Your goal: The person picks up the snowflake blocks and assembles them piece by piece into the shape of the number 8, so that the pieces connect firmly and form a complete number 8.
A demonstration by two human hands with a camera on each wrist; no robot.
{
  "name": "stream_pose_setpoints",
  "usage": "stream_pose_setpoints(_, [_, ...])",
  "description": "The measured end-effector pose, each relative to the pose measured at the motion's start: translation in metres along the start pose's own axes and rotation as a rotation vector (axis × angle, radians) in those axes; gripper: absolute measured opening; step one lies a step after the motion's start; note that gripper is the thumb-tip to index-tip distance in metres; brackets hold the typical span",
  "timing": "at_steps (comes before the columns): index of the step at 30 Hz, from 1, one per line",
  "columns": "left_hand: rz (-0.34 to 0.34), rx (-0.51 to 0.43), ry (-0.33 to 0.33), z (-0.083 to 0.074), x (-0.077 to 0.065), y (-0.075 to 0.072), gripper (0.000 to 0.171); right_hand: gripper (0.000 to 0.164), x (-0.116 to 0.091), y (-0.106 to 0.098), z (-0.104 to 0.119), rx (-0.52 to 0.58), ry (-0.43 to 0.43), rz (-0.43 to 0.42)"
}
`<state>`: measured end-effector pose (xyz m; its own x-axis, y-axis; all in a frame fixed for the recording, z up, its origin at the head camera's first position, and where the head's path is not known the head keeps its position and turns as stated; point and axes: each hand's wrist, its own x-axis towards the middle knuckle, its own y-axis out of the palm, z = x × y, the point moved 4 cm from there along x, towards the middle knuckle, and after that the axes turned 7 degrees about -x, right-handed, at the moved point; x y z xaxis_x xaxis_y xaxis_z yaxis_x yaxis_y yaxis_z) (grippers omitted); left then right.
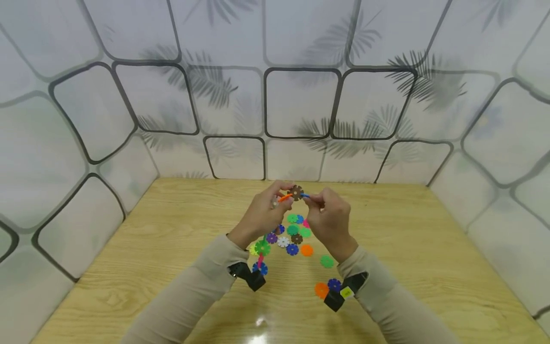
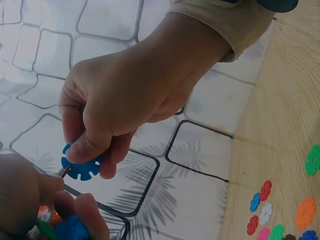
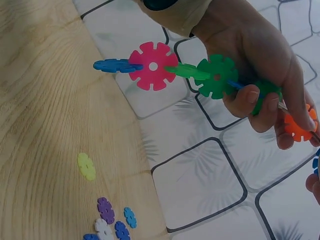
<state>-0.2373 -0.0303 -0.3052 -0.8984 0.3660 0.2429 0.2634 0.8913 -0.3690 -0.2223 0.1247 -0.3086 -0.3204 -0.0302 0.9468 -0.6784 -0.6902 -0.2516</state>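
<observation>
My left hand [image 1: 262, 210] grips a chain of slotted plastic snowflake discs. In the right wrist view, an orange disc [image 3: 298, 125] is between its fingers, and a green disc [image 3: 210, 86], a pink disc [image 3: 142, 71] and a blue end disc [image 3: 112, 65] trail out below the hand. A brown disc [image 1: 291, 193] stands at the chain's upper end, joined to the orange one. My right hand [image 1: 331, 217] pinches a blue disc [image 2: 84, 169] between thumb and fingers, its edge right at the brown disc's edge. Both hands are raised above the table.
Several loose discs lie on the wooden table [image 1: 193, 210] beneath and between the hands, among them a white disc [image 1: 280, 242], an orange disc [image 1: 307, 250] and a green disc [image 1: 327, 262]. Patterned wall covering [image 1: 301, 102] surrounds the table at the back and sides.
</observation>
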Motion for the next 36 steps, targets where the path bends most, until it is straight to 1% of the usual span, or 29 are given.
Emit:
stream_pose_setpoints(3, [0.007, -0.015, -0.004, 0.001, 0.001, 0.001, 0.035, 0.027, -0.001, 0.0, 0.001, -0.009, 0.013, -0.017])
stream_pose_setpoints(6, [0.002, 0.029, 0.015, 0.001, 0.001, 0.0, 0.033, 0.027, -0.001, -0.001, 0.001, -0.009, -0.01, -0.011])
stream_pose_setpoints(8, [0.005, 0.057, 0.023, 0.002, 0.002, 0.0, 0.032, 0.027, -0.001, -0.001, 0.0, -0.007, -0.042, 0.012])
stream_pose_setpoints(12, [0.016, 0.05, 0.013, 0.006, 0.0, 0.0, 0.032, 0.028, 0.0, 0.0, -0.002, 0.001, -0.102, 0.067])
stream_pose_setpoints(15, [-0.018, 0.095, 0.076, 0.007, 0.0, 0.0, 0.032, 0.028, 0.001, 0.0, -0.001, -0.001, -0.119, 0.085])
stream_pose_setpoints(18, [-0.077, 0.156, 0.188, 0.004, 0.0, 0.001, 0.032, 0.027, 0.003, 0.0, 0.0, -0.003, -0.122, 0.081])
stream_pose_setpoints(21, [-0.113, 0.161, 0.276, 0.001, -0.001, 0.002, 0.032, 0.025, 0.005, 0.0, 0.001, 0.004, -0.121, 0.072])
stream_pose_setpoints(24, [-0.123, 0.146, 0.31, -0.001, -0.002, 0.001, 0.034, 0.023, 0.006, -0.002, 0.0, 0.037, -0.114, 0.081])
stream_pose_setpoints(27, [-0.108, 0.124, 0.29, 0.0, -0.002, -0.001, 0.035, 0.026, 0.007, -0.004, -0.005, 0.089, -0.093, 0.12])
stream_pose_setpoints(30, [-0.095, 0.065, 0.22, 0.003, -0.001, -0.005, 0.037, 0.037, 0.005, -0.006, -0.014, 0.13, -0.029, 0.202])
stream_pose_setpoints(32, [-0.094, 0.009, 0.164, 0.005, -0.001, -0.008, 0.038, 0.04, 0.001, -0.006, -0.022, 0.145, 0.047, 0.3])
stream_pose_setpoints(33, [-0.098, -0.018, 0.14, 0.006, -0.001, -0.009, 0.039, 0.039, -0.003, -0.005, -0.027, 0.141, 0.094, 0.374])
stream_pose_setpoints(34, [-0.1, -0.054, 0.12, 0.007, -0.001, -0.011, 0.039, 0.037, -0.009, -0.003, -0.032, 0.128, 0.141, 0.467])
stream_pose_setpoints(36, [-0.097, -0.115, 0.088, 0.007, -0.001, -0.013, 0.041, 0.03, -0.025, 0.001, -0.044, 0.087, 0.222, 0.7])
